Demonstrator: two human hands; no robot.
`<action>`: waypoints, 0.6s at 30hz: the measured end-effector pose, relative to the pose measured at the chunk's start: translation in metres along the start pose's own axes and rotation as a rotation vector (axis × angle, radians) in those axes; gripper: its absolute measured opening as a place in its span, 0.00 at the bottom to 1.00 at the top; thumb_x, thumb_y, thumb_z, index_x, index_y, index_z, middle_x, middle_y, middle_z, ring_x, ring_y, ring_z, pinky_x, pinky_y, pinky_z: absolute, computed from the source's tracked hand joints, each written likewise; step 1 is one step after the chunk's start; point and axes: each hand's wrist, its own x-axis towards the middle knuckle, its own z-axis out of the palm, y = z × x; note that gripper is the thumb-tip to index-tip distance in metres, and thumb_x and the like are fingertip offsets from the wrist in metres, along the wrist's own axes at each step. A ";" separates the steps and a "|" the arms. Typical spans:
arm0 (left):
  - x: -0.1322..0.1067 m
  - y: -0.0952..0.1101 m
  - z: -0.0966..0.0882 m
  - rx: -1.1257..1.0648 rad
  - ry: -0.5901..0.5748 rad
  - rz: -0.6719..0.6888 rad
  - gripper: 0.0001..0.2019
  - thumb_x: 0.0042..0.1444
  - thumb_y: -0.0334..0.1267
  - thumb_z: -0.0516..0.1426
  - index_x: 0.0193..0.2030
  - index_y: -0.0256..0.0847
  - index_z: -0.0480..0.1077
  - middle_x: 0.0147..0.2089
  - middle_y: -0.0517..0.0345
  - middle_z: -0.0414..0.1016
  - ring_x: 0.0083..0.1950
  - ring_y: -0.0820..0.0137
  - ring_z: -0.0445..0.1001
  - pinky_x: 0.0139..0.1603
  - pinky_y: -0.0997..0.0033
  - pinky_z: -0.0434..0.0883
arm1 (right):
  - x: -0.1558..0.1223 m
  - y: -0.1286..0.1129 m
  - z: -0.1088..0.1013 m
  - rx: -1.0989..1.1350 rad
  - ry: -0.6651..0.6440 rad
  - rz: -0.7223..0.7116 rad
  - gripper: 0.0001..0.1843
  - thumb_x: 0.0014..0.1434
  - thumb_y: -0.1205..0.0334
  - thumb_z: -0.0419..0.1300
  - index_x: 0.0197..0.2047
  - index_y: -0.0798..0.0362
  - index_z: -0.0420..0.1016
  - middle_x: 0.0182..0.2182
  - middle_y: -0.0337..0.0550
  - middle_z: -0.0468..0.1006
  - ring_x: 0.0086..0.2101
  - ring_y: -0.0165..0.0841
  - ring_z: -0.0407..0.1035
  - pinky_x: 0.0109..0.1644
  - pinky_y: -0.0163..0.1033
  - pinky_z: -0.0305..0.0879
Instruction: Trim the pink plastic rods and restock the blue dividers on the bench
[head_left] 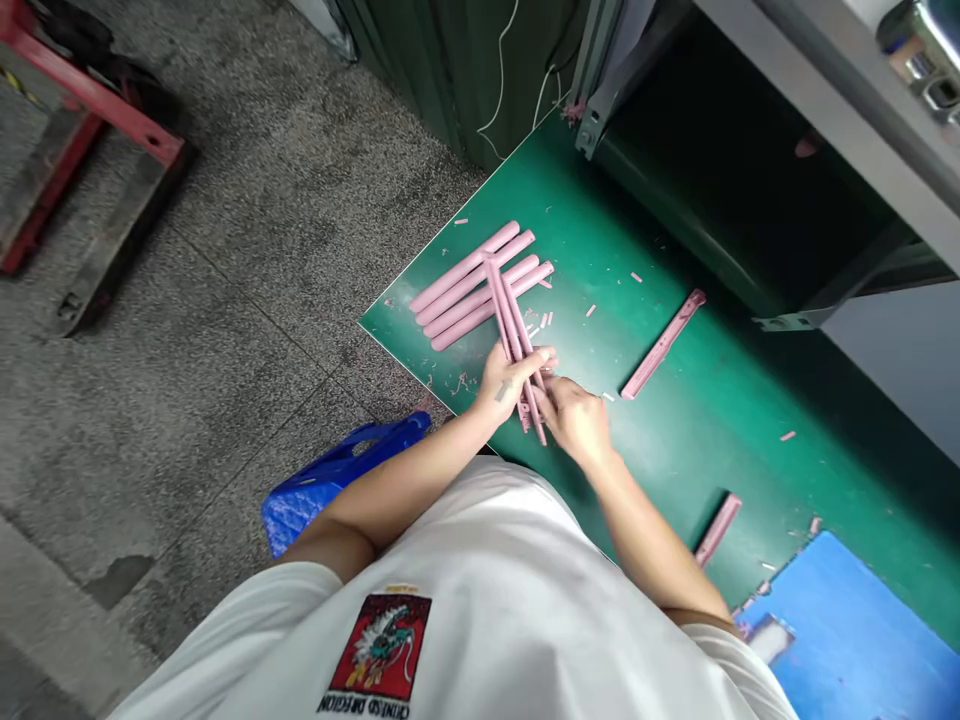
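My left hand (506,380) is wrapped round a long pink plastic strip (510,310) that looks split lengthwise into narrow rails. My right hand (576,415) grips the same piece near its lower end, fingers pinched at its edge; whether a small tool is in them I cannot make out. Beyond the hands, several rounded pink strips (472,285) lie side by side on the green table (600,350). Off to the right of my hands lies another pink strip (664,345), hollow side up. One more pink piece (718,528) rests beside my right forearm, partly hidden by it.
Pink scraps (591,310) are scattered over the tabletop. A blue mat (847,630) lies at lower right, a metal shelf frame (787,120) above the table's far side. On the floor stand a blue plastic stool (330,480) and a red pallet jack (127,115).
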 end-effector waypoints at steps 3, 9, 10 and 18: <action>-0.003 0.009 0.003 0.016 -0.009 0.005 0.30 0.45 0.50 0.80 0.44 0.39 0.72 0.37 0.52 0.83 0.35 0.64 0.83 0.37 0.64 0.82 | -0.004 0.001 0.014 0.291 0.037 0.188 0.33 0.75 0.25 0.54 0.48 0.49 0.74 0.27 0.36 0.75 0.26 0.34 0.66 0.34 0.38 0.61; -0.017 0.021 -0.003 0.025 -0.091 -0.008 0.23 0.48 0.47 0.75 0.40 0.40 0.70 0.34 0.55 0.80 0.30 0.69 0.78 0.33 0.67 0.78 | -0.002 0.002 0.020 0.558 -0.205 0.064 0.41 0.70 0.16 0.50 0.32 0.48 0.67 0.26 0.38 0.69 0.28 0.33 0.61 0.36 0.40 0.63; -0.019 0.021 -0.005 0.011 -0.113 -0.020 0.23 0.47 0.46 0.75 0.40 0.40 0.70 0.34 0.56 0.80 0.30 0.69 0.78 0.33 0.67 0.78 | -0.002 -0.001 0.025 0.608 -0.195 0.082 0.43 0.69 0.14 0.49 0.30 0.48 0.64 0.25 0.37 0.67 0.27 0.33 0.60 0.35 0.40 0.62; -0.008 0.018 -0.036 -0.043 0.203 0.158 0.29 0.44 0.46 0.78 0.45 0.43 0.67 0.31 0.66 0.74 0.27 0.73 0.73 0.31 0.71 0.75 | 0.005 0.004 0.030 0.293 0.063 0.056 0.40 0.76 0.23 0.44 0.35 0.48 0.75 0.33 0.49 0.81 0.36 0.42 0.75 0.47 0.46 0.73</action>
